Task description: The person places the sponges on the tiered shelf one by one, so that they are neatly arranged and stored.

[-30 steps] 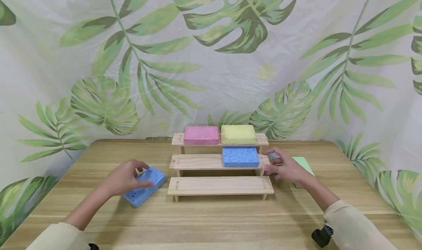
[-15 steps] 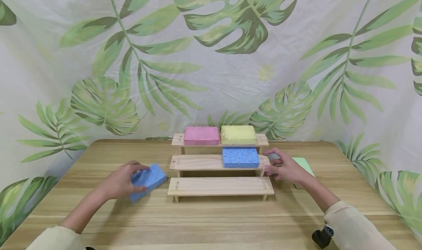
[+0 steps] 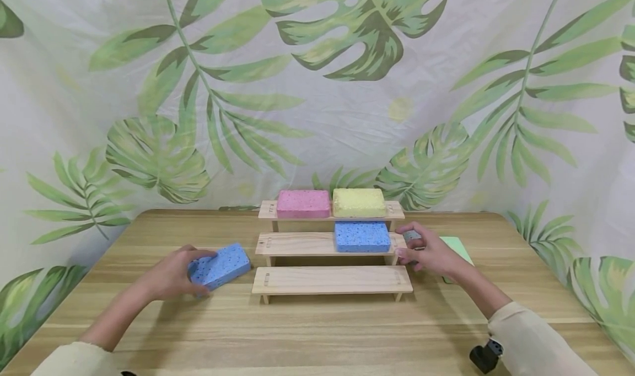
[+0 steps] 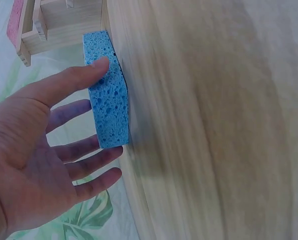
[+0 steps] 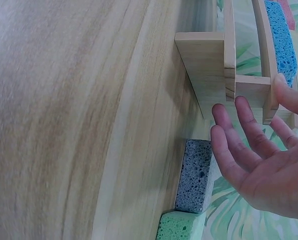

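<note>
At the rack's left, my left hand (image 3: 171,274) holds a speckled blue sponge (image 3: 225,266) by its near end. In the left wrist view its thumb lies along one narrow side of the sponge (image 4: 108,100), and the other fingers reach round the far side, partly hidden. My right hand (image 3: 431,252) is at the right end of the three-step wooden rack (image 3: 332,279). Its thumb touches the middle shelf's edge while the other fingers stay loosely extended. A second blue sponge (image 3: 362,237) lies on the right half of that middle shelf.
On the top shelf sit a pink sponge (image 3: 302,204) and a yellow sponge (image 3: 359,202). Beyond my right hand a grey-blue sponge (image 5: 194,175) and a green sponge (image 5: 181,226) lie on the wooden table (image 3: 317,337). A leaf-patterned cloth (image 3: 347,117) hangs behind.
My left hand has shifted left and slightly nearer to the sponge's end. The blue sponge beside it has turned clockwise, its near end swinging up and left. My right hand stays put.
</note>
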`<state>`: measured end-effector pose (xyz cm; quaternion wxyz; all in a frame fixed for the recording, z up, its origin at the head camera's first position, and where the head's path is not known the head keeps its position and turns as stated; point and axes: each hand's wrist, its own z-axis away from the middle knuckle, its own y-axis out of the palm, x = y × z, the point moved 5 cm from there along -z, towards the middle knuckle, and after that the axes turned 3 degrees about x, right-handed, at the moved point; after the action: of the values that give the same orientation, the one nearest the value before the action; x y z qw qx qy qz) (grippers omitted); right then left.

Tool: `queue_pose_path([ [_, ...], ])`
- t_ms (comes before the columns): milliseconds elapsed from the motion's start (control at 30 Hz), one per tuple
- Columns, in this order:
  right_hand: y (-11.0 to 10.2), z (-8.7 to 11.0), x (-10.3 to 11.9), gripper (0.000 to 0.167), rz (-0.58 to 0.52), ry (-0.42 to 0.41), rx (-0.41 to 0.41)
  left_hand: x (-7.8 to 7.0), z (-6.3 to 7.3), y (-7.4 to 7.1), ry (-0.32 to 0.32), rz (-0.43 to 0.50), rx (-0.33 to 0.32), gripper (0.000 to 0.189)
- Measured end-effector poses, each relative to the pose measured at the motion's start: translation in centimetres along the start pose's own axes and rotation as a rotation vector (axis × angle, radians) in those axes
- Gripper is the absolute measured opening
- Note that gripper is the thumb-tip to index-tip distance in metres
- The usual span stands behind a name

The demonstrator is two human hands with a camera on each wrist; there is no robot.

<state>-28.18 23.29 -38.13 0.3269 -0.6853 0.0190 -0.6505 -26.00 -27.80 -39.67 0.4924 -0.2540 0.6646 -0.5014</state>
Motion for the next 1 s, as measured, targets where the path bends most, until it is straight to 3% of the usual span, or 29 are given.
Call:
queue_pose_path([
  [233, 0.0, 0.1, 0.0, 0.052, -0.009, 0.009, -0.002, 0.1, 0.2, 0.0, 0.028, 0.023, 0.009, 0.082],
  [533, 0.1, 0.2, 0.1, 0.052, -0.027, 0.015, 0.0, 0.0, 0.3, -0.8, 0.02, 0.045, -0.045, 0.077],
  [1000, 0.1, 0.0, 0.0, 0.052, -0.026, 0.022, 0.0, -0.5, 0.8, -2.5, 0.076, 0.075, -0.121, 0.065],
])
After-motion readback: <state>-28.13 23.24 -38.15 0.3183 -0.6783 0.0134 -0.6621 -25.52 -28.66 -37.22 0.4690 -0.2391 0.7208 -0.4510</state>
